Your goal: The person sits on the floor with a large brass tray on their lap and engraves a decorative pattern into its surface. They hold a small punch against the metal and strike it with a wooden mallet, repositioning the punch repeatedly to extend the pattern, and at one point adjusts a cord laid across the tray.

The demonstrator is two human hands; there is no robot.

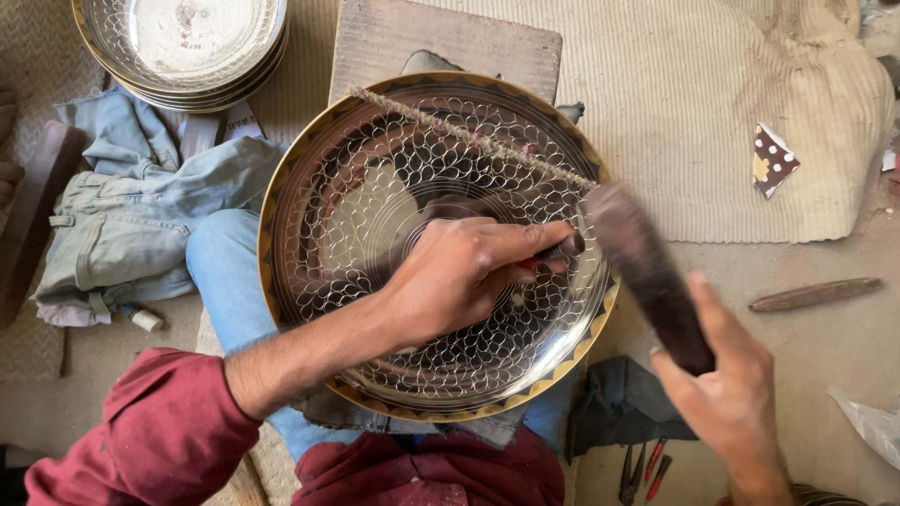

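Over at three o'clock, on the pale ribbed mat (712,112), lies a small folded paper packet (772,159), brown with white dots and a yellow patch. No signs or screens.

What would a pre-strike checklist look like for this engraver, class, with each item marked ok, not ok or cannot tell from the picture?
1. Punch held: the left hand pinches a small red-handled punch against the tray. Ok.
2. Mallet held: the right hand grips the low end of the dark wooden mallet. Ok.
3. Mallet lined up: its head is blurred beside the punch top; exact alignment cannot tell.
4. Tray supported: the engraved metal tray rests on the lap, against a wooden block. Ok.
5. Cord clear of the punch: the twisted cord crosses the tray's upper part, away from the tip. Ok.
6. Punch tip on the pattern line: hidden by fingers. Cannot tell.
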